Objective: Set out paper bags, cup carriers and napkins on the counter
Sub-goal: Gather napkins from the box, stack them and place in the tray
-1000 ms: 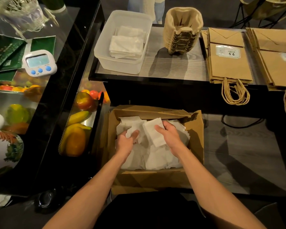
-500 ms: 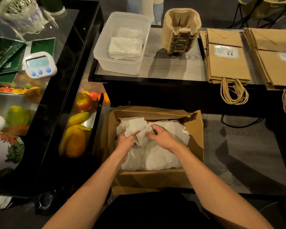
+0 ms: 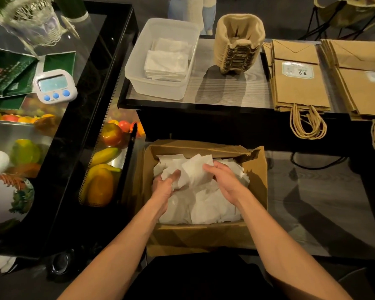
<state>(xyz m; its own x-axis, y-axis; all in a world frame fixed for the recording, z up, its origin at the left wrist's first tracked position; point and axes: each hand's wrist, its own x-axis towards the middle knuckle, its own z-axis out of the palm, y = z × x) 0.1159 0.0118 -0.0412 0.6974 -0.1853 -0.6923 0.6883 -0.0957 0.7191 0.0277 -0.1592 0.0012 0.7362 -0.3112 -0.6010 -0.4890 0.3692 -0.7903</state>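
Reaching into the cardboard box nearest the body, the left hand and right hand close their grip together around a loose bunch of napkins. Farther off on the counter, a clear tub already holds folded napkins, with stacked cup carriers and flat paper bags beside it. Judging by this, only more napkins remain to move.

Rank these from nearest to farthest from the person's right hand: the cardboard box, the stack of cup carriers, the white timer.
1. Cardboard box: the right hand is inside it, among the napkins.
2. Stack of cup carriers: straight ahead, up on the counter.
3. White timer: far left, on the glass display case.
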